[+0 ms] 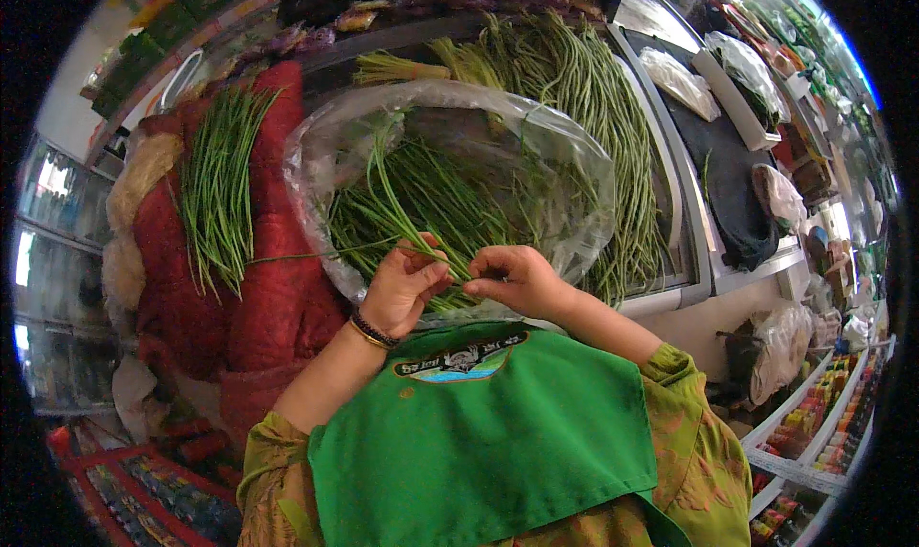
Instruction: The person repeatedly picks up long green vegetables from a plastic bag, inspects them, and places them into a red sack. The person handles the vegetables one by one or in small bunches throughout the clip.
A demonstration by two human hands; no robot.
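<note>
My left hand (407,281) is closed around a few long, thin green stalks (386,178), which rise out of its grip and lean to the far left. Close beside it, my right hand (517,281) is closed, thumb and forefinger pinched near the lower ends of stalks. What lies between those fingertips is too small to make out. Both hands are over the near rim of a big clear plastic bag (584,164). Inside the open bag lies a loose heap of similar green stalks (445,188). One single stalk (321,254) stretches left from my left hand across the bag's rim.
On a red quilted cloth (278,308) at left rests a separate bunch of green stalks (225,183). Long beans (593,116) pile up behind and right of the bag, with tied yellowish-green bundles (397,67) at the back. A black counter surface (704,126) and shelves of small bottles (814,403) are at right.
</note>
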